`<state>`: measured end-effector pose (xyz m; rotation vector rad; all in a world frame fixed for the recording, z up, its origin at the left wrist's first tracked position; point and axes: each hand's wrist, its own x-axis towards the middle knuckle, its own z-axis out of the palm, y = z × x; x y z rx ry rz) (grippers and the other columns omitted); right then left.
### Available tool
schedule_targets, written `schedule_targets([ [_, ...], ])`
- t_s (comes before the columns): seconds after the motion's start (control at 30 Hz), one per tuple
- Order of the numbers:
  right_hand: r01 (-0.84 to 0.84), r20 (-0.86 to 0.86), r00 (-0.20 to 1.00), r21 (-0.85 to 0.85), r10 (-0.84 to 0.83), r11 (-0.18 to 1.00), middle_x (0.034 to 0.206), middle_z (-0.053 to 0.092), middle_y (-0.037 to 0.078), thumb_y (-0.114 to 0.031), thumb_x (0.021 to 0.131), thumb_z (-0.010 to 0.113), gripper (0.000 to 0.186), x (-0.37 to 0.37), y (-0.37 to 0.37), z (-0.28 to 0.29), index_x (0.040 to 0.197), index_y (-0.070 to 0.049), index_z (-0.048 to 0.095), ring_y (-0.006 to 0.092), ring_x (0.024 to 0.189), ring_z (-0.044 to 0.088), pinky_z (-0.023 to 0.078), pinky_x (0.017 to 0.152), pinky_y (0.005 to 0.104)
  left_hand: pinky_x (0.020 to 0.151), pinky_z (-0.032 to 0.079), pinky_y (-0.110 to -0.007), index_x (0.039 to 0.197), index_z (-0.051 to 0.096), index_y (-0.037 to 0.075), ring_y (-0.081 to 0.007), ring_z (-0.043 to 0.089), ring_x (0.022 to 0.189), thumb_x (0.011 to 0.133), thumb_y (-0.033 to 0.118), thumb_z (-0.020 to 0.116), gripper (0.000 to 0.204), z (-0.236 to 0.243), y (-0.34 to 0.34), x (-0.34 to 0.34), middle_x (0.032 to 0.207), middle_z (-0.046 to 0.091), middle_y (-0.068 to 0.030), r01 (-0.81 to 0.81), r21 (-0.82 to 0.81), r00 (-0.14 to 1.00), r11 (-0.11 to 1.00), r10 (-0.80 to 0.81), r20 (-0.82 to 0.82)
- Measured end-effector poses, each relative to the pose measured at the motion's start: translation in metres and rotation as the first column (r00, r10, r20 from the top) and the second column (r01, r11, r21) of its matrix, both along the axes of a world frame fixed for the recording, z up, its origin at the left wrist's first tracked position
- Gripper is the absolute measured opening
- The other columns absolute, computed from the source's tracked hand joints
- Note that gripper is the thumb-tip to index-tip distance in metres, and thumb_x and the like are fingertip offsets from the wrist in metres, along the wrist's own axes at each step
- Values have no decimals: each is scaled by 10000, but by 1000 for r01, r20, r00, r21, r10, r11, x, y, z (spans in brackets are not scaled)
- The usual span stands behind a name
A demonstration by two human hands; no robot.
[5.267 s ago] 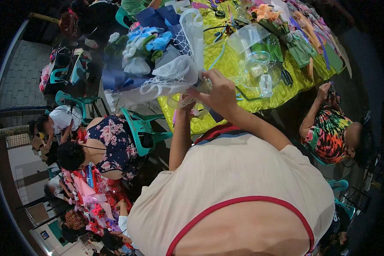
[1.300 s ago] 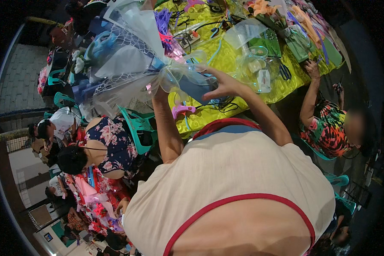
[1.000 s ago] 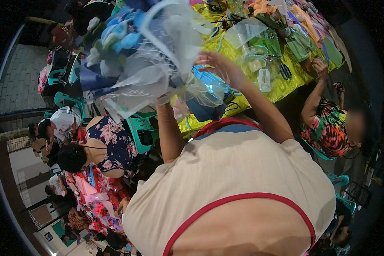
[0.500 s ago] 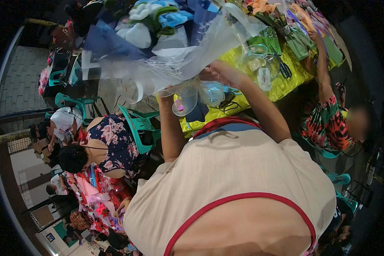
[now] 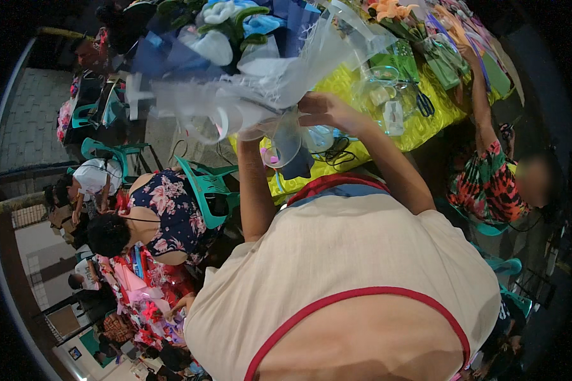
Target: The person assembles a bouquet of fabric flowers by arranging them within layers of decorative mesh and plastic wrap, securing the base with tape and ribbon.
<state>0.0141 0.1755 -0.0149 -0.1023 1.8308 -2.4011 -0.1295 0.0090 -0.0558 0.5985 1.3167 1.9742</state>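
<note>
A large bouquet (image 5: 235,82) of blue and white fabric flowers with green edging is held up in front of me, wrapped in dark blue and sheer white sheets. My left hand (image 5: 253,132) grips it from below; the wrapping hides most of its fingers. On the right of its base, my right hand (image 5: 329,112) has bent fingers closed against the wrapping, the fingertips partly hidden. A sheer ribbon loop (image 5: 287,141) hangs from the base between my hands. The wrapping's left side is smeared by motion.
A yellow-covered table (image 5: 419,136) bears dark-handled scissors (image 5: 424,105), a small white box (image 5: 393,118), a black cable (image 5: 337,152) and wrapped flowers (image 5: 442,60). A person in a bright patterned top (image 5: 489,184) reaches across at right. A green chair (image 5: 211,190) stands left, beside a seated person (image 5: 165,213).
The bouquet has turned and shifted slightly right, its wrapping swinging. My right hand has changed its hold at the base, and more of its fingers show. The ribbon loop has moved right.
</note>
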Motion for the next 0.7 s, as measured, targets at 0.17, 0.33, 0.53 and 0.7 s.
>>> schedule_targets([
  [0.17, 213, -118, 973, 161, -196, 964, 1083, 547, 106, -93, 634, 722, 555, -2, -14, 15, 1122, 10, 478, 182, 974, 523, 416, 850, 321, 680, 490, -302, 1049, 534, 83, -178, 592, 745, 634, 169, 698, 454, 7, 12, 17, 935, 595, -55, 6, -94, 996, 996, -15, -89],
  [0.33, 405, -228, 891, 7, -393, 914, 975, 603, 93, -124, 601, 763, 490, -10, -27, 2, 1019, 11, 546, 160, 868, 565, 449, 780, 296, 760, 458, -305, 1069, 515, 48, -185, 562, 870, 567, 76, 711, 540, -12, -2, 3, 997, 571, -68, -32, -278, 876, 960, -107, -471],
  [0.53, 400, -144, 894, -173, -425, 900, 1037, 566, 82, -117, 630, 742, 523, 3, -7, 3, 1084, -13, 504, 164, 938, 536, 443, 797, 302, 921, 343, -310, 1198, 405, 11, -210, 454, 1075, 590, 185, 729, 710, 31, 0, 22, 1154, 483, -94, 153, -147, 979, 977, -170, -108],
  [0.7, 379, -36, 921, -158, -389, 912, 1123, 493, 75, -146, 727, 645, 526, 2, 17, -19, 1183, -37, 408, 182, 996, 506, 445, 825, 309, 967, 284, -313, 1305, 269, 25, -196, 380, 1156, 700, 485, 634, 843, 19, -16, 53, 1267, 390, -86, 215, -146, 962, 966, -235, -138],
])
